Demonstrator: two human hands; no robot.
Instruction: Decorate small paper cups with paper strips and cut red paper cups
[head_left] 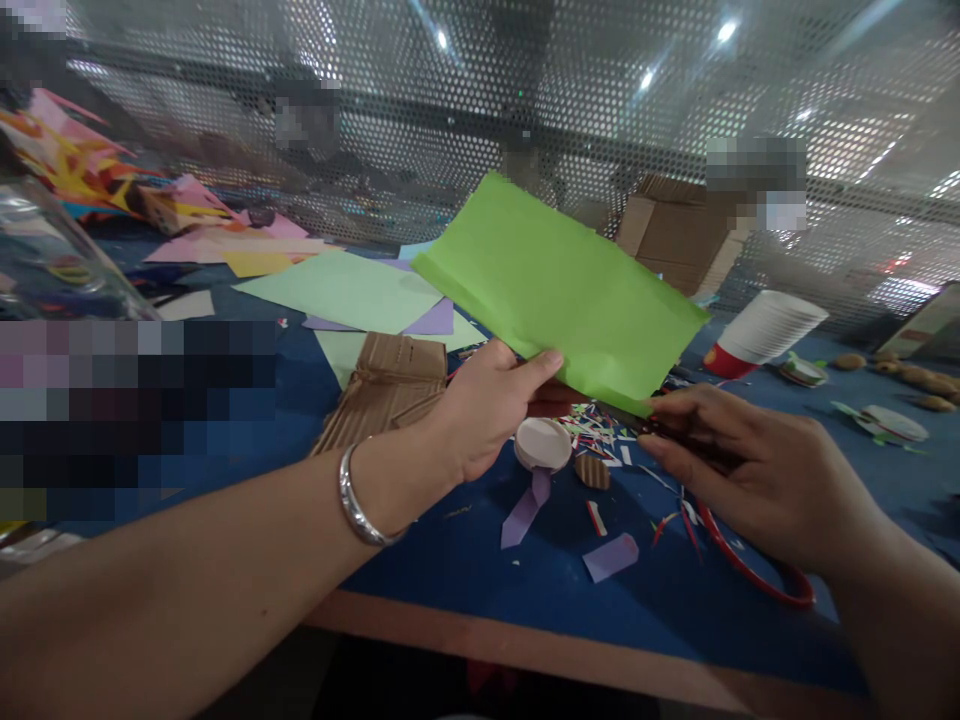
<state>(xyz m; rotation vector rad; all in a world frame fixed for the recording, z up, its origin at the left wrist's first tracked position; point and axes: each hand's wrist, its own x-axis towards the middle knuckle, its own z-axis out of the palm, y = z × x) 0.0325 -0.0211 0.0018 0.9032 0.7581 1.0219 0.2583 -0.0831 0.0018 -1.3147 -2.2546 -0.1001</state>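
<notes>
A sheet of bright green paper (562,290) is held up and tilted above the table. My left hand (487,400), with a silver bangle at the wrist, pinches its lower edge, thumb on top. At the sheet's lower right corner, my right hand (739,450) is closed on scissors; the red handle loop (757,580) hangs below the palm, while the blades are mostly hidden by fingers and paper. Under the sheet are a small round white piece (542,445) with a purple paper strip (525,515) and a little corrugated cardboard piece (592,471).
Corrugated cardboard (386,395) and pale green paper (345,290) lie left. Stacked paper cups (769,330) lean at right, near small round paper-and-leaf crafts (892,423). Paper scraps (611,556) litter the blue table (450,570). A cardboard box (667,240) stands behind, before a perforated metal screen.
</notes>
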